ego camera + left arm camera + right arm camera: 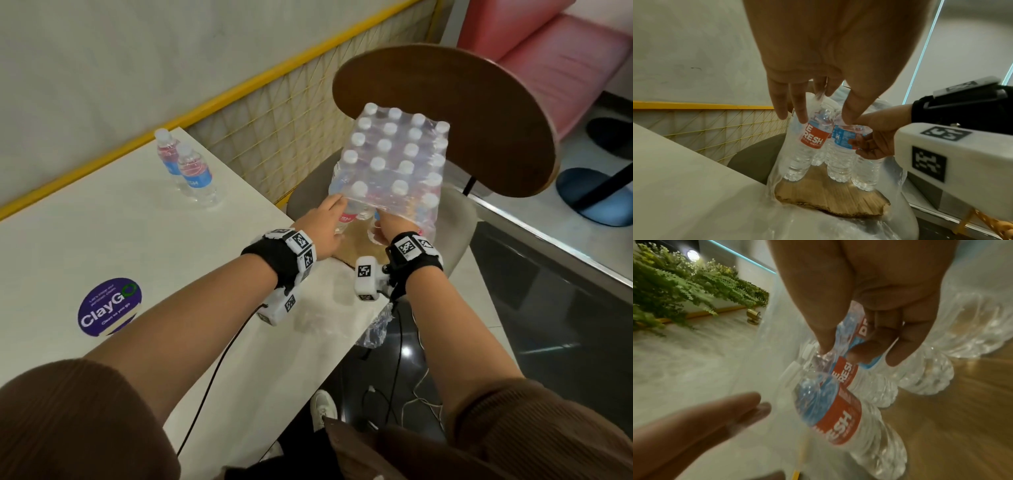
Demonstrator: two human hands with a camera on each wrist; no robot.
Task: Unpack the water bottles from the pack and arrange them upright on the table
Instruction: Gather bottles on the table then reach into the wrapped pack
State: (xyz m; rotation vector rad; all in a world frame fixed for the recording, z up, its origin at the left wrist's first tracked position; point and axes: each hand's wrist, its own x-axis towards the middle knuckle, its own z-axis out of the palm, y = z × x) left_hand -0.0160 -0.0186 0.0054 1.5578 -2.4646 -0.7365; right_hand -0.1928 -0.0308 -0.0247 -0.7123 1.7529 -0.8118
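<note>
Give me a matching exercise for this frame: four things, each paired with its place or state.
Things:
1. two bottles
2. pack
3. right hand
4. sticker

Places or states:
A. gripping a bottle inside the torn wrap
B. upright at the table's far edge
C. flat on the table, near side
D. on the chair, caps up, wrap torn open

Pairs: 1-B, 2-D, 3-A, 4-C

A shrink-wrapped pack (390,164) of white-capped clear bottles fills the frame's centre; two labelled bottles (191,171) stand upright on the bench (102,240), upper left.
</note>
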